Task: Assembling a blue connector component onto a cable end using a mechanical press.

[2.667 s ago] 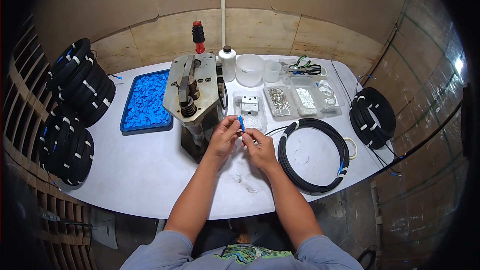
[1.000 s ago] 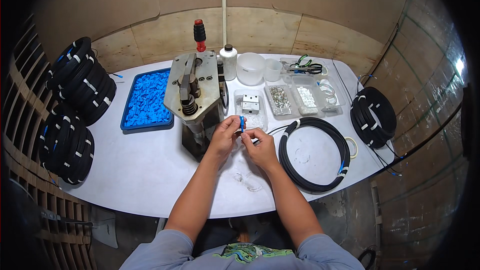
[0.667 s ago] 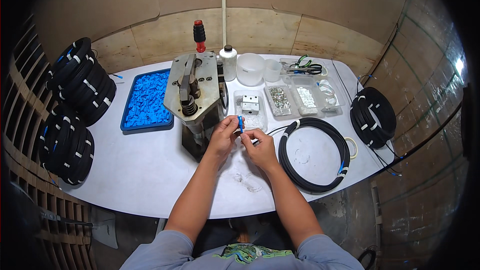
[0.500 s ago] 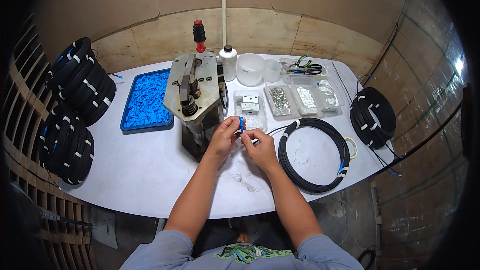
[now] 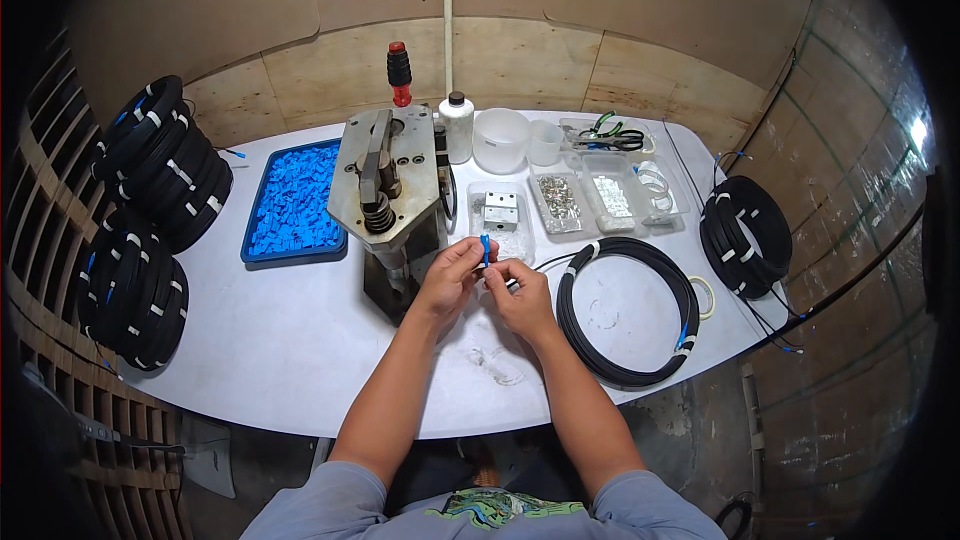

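Connector (image 5: 485,247), a small blue piece, stands nearly upright just right of the press (image 5: 392,202), its long axis pointing away from the person toward the clear tray with the metal block (image 5: 500,210). The left hand (image 5: 452,278) pinches its lower end between thumb and fingertips, so the blue part sticks up above the fingers. The right hand (image 5: 520,292) sits touching the left, a little nearer the person, fingers closed narrowly on what looks like the thin cable end just below the connector; the exact contact is too small to tell. That cable runs right to the black coil (image 5: 628,312) lying right of the press. The left hand is the one nearer the connector; the right meets it from below and from the right.

Left of the press is a blue tray (image 5: 292,208) of like pieces; farther left, stacked black coils (image 5: 160,165).

Against the earlier frames almost nothing differs: both hands are in the same spot beside the press, the connector is as upright as before, and coil, trays and press have not shifted.
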A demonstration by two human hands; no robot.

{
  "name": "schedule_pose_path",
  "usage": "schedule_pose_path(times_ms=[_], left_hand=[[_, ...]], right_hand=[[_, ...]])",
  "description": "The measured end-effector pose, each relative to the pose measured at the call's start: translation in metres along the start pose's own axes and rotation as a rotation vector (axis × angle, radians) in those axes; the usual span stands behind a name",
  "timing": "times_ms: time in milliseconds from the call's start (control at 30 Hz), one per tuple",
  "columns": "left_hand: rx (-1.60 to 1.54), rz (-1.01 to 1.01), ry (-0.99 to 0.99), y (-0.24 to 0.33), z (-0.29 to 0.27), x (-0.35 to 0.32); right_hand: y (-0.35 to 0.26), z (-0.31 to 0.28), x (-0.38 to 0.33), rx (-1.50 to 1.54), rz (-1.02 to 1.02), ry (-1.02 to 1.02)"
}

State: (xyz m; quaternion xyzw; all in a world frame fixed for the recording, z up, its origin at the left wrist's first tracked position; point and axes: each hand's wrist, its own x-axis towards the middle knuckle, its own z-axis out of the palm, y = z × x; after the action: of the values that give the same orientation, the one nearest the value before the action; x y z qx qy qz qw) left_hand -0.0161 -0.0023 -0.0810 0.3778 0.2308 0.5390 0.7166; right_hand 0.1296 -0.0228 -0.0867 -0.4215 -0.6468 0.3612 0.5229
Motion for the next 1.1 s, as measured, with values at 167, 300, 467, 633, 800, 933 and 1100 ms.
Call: schedule_pose_path(times_ms=[167, 300, 467, 633, 800, 933, 1100], left_hand=[[-0.015, 0.079, -0.036, -0.002, -0.001, 0.0], [-0.055, 0.083, 0.012, -0.002, 0.006, -0.002], [-0.002, 0.158, 0.059, -0.01, -0.002, 0.001], [-0.038, 0.166, 0.077, -0.007, 0.001, 0.0], [-0.062, 0.081, 0.06, 0.004, 0.007, -0.004], [-0.047, 0.063, 0.085, 0.001, 0.001, -0.003], [-0.057, 0.037, 0.047, 0.002, 0.001, -0.002]], right_hand=[[-0.006, 0.002, 0.0, 0.062, 0.022, 0.012], [-0.007, 0.002, 0.0, -0.029, -0.108, 0.084], [-0.005, 0.002, 0.0, -0.169, -0.217, 0.141], [-0.003, 0.003, 0.0, -0.102, -0.145, 0.141], [-0.004, 0.001, 0.0, -0.059, -0.087, 0.118], [-0.001, 0.001, 0.0, -0.065, -0.084, 0.085], [-0.002, 0.001, -0.001, -0.04, -0.059, 0.084]])
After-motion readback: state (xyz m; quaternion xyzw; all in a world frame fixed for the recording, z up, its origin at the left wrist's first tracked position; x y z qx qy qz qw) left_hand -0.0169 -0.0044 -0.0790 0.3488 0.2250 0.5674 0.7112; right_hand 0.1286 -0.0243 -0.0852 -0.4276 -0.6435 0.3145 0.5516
